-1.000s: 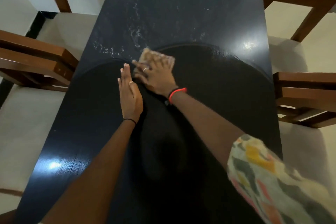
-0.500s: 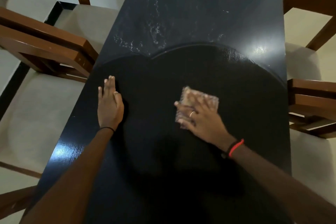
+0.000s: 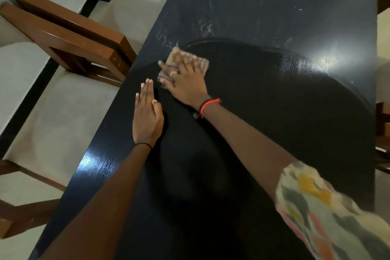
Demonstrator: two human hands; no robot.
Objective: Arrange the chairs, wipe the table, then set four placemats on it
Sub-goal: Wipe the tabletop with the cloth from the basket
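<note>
A long black table fills the view. Its near half is dark and wet, bounded by curved wipe marks; the far half shows dusty white streaks. My right hand presses flat on a small brownish folded cloth near the table's left side, at the edge of the wiped area. My left hand lies flat on the table, fingers together, just left of and nearer than the right hand. No placemats are in view.
Wooden chairs with pale cushions stand along the left side: one beside my left arm, another further back. Brown chair parts show at the right edge. Pale floor lies beyond the table.
My right hand has slid the cloth from the table's middle back up and to the left, close to my left hand. The left hand stays flat on the table.
</note>
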